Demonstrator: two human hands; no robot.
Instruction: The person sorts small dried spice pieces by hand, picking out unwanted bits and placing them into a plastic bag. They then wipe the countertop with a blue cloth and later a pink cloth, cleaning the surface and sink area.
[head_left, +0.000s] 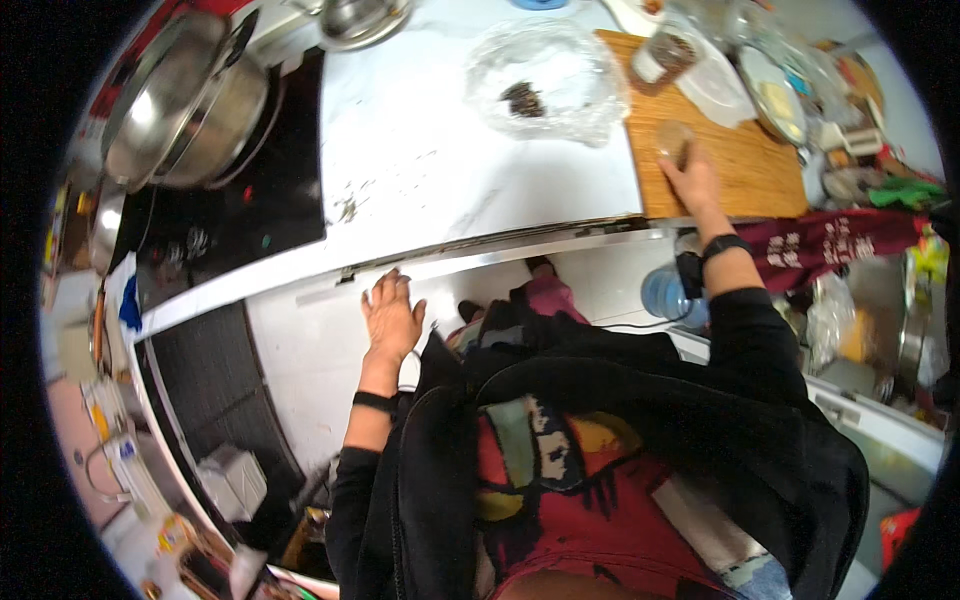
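Note:
My right hand (699, 180) is closed around a small round, translucent container (675, 137) on the wooden cutting board (757, 176). Its exact kind is unclear, and my fingers partly cover it. Farther back on the board are a clear jar (664, 61) with brown contents and a translucent white plastic piece (716, 90). My left hand (394, 313) holds nothing, fingers spread, just before the counter's front edge. To the left of the board lies a clear plastic bag (574, 124), spread flat with a small pile of dark dried bits (523, 100) on it.
Dark crumbs (349, 208) are scattered over the white countertop (405, 97). A large steel pot (225, 127) stands on the black cooktop (247, 199) at left. An oval dish (772, 94) holds pale yellow pieces. A maroon cloth (832, 244) hangs right; below is a blue water jug (667, 292).

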